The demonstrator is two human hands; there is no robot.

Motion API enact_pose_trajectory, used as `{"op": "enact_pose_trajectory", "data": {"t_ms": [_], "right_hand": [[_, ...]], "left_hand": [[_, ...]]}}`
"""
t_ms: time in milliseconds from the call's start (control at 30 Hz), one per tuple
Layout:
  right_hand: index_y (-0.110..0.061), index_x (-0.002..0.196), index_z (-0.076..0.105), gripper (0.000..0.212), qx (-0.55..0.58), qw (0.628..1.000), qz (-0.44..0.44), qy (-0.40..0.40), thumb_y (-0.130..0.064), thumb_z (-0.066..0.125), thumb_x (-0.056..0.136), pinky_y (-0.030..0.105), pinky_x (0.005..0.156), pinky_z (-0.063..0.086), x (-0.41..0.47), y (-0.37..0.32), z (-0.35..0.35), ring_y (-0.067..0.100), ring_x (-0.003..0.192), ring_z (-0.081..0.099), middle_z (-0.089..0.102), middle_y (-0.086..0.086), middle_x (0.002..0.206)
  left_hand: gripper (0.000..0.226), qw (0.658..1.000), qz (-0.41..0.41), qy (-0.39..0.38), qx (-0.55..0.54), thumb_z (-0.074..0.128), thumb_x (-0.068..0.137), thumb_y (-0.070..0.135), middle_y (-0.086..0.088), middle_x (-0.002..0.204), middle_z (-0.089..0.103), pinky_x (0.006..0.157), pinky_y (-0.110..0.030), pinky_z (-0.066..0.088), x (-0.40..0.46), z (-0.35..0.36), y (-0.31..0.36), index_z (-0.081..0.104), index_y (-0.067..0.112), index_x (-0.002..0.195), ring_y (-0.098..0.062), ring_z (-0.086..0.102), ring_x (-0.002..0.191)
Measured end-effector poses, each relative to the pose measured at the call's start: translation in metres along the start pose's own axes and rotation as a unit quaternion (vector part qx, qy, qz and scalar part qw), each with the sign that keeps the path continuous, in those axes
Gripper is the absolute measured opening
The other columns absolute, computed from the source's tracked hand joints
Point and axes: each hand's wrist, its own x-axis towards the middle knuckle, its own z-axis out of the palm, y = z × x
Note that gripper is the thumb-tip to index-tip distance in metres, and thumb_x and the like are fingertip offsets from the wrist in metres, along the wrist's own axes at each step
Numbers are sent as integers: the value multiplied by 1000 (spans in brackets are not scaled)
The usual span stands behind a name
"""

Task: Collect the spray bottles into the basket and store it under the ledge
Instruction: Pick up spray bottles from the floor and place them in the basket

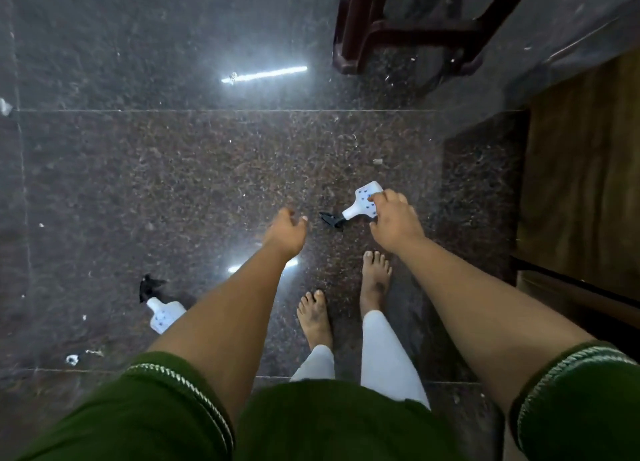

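Granite floor (173,183): dark, speckled and polished, with pale joint lines and two bright streaks of reflected light; it lies under both hands.
Head view, right hand (393,220): reaching down, back of the hand toward the camera, fingers curled over the body of a spray bottle; the grasp looks closed on it, though the fingertips are hidden.
Gripped spray bottle (363,204): white with small blue marks, tilted, its black trigger head pointing toward the left hand; whether it touches the floor cannot be told.
Left hand (285,232): held out beside the right hand, fingers loose and slightly spread, holding nothing; it sits just beside the black trigger head without touching it.
Second spray bottle (164,313): same white body and black head, lying on its side on the floor, well apart from the left hand, below and outward of the left forearm, which covers part of it.
Bare feet (346,301): two, on the floor below and between the hands, with pale trouser legs above them.
Green sleeves (571,391): dark green with a twisted pale trim at the cuffs, on both arms.
Dark wooden stool legs (398,38): far beyond the right hand.
Wooden panel (581,176): brown, outward of the right hand.
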Motion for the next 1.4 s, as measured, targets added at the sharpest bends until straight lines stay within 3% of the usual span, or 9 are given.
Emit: {"op": "enact_pose_trajectory", "data": {"t_ms": [133,267,400,533,667,800,1100,1267,1400], "right_hand": [[-13,133,40,59,-84,995,-45,-33,-11,65,80,42,100,39,56,27,39,29,126,40,42,10,135],[-13,144,26,74,-152,983,-92,-54,-6,65,81,38,114,23,99,43,76,27,144,19,25,10,153],[-13,149,11,82,-263,949,-160,-64,-2,59,84,41,120,13,124,50,111,26,148,7,11,10,159],[-16,150,-4,86,-368,906,-200,-64,-9,56,89,45,120,12,145,52,129,29,148,3,6,13,159],[-15,150,-1,84,-414,884,-206,-69,-13,57,89,47,119,15,157,57,138,32,146,9,13,17,157],[-12,143,24,72,-360,910,-188,-81,-11,63,83,46,117,23,162,59,136,31,135,31,36,12,144],[-15,143,29,99,-4,991,-105,-87,-18,83,60,37,107,33,96,42,65,31,130,32,36,9,141],[-16,140,35,100,125,988,-80,-44,-21,84,53,40,107,36,16,10,5,30,126,35,40,9,137],[-15,140,33,102,142,988,-61,-8,-28,84,53,40,105,35,-49,-11,-43,32,125,37,39,11,135]], "left_hand": [[49,1000,1,-8,-21,41,99,36,-13,140,47,100,-42,42,59,35,-5,35,10,140,-34,49,122],[50,998,12,-16,-58,43,99,33,-14,143,44,103,-47,42,108,68,-9,33,9,142,-34,47,125],[50,997,2,-16,-80,44,99,34,-13,140,47,104,-47,42,138,90,-25,33,11,142,-34,48,125],[48,996,-1,-9,-83,45,98,34,-14,135,52,101,-47,44,155,97,-34,35,11,139,-33,52,120],[50,998,-1,-12,-69,48,96,37,-13,132,54,100,-46,45,163,100,-37,37,10,137,-33,53,118],[52,996,-11,-24,-84,49,97,35,-12,134,52,95,-42,46,165,98,-37,34,10,140,-32,53,118],[70,981,-53,-13,-187,52,92,48,-12,144,44,105,-43,40,93,59,-25,26,11,146,-34,46,128],[32,939,9,28,-342,54,95,35,-7,111,62,100,-50,47,13,13,20,55,13,118,-29,60,108],[16,943,82,48,-318,54,96,24,-10,98,63,93,-52,52,-51,-22,48,56,10,104,-29,63,94]]}}
